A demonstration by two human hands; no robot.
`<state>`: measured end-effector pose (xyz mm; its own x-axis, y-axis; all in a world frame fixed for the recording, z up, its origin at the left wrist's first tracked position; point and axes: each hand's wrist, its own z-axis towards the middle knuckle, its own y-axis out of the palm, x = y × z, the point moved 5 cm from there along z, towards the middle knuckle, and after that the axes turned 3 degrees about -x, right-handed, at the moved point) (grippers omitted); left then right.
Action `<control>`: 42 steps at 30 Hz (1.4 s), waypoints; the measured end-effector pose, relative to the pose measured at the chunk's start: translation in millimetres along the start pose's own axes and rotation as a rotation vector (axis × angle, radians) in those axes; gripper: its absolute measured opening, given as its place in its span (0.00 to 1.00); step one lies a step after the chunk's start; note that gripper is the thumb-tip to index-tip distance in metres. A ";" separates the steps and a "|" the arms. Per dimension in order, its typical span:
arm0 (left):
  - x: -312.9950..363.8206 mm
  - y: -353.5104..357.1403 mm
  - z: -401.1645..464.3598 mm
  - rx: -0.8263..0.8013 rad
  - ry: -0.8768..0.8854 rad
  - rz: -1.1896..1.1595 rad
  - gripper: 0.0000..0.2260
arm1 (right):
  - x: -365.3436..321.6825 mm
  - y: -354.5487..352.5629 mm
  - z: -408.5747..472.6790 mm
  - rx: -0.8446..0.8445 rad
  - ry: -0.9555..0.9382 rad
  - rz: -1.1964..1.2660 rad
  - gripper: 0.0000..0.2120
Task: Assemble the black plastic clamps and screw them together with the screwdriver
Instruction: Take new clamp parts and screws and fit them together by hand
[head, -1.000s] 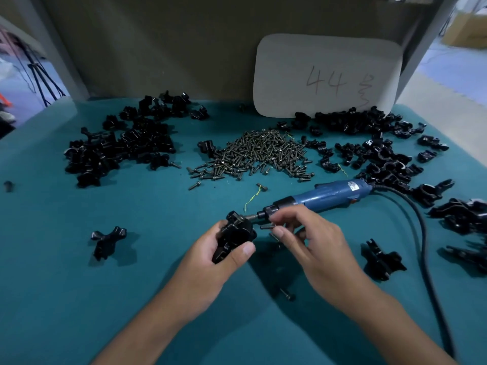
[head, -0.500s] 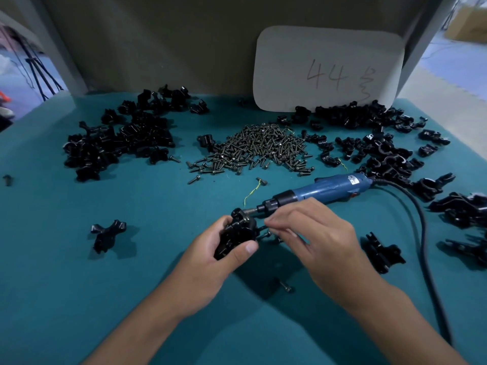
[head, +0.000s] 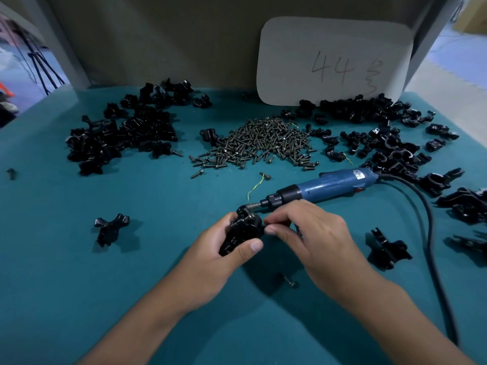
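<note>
Left hand (head: 210, 259) grips black plastic clamp (head: 243, 231); right hand (head: 308, 233) pinches at its side, likely a screw, too small to tell. Blue electric screwdriver (head: 332, 184) lies on teal counter (head: 158, 299) just behind clamp, unheld. Screwing not done; loose-part heaps behind screwdriver remain.

A teal table (head: 79, 285) runs back to a drab wall (head: 158, 35). A white card (head: 334, 48) marked "44" leans there. Far left stands a tripod (head: 37, 64); far right, pale blue floor (head: 458, 51).
</note>
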<state>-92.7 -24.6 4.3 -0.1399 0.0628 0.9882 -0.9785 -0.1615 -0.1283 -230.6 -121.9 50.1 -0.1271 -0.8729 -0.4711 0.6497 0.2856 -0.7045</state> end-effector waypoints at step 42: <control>-0.1 2.2 -1.7 -0.026 -0.058 -0.101 0.06 | 2.1 7.6 -1.2 -0.075 0.063 0.017 0.10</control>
<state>-95.1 -23.3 3.8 -0.0323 0.0200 0.9993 -0.9909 -0.1314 -0.0294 -226.8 -121.1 43.1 -0.1649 -0.8414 -0.5146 0.5950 0.3312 -0.7323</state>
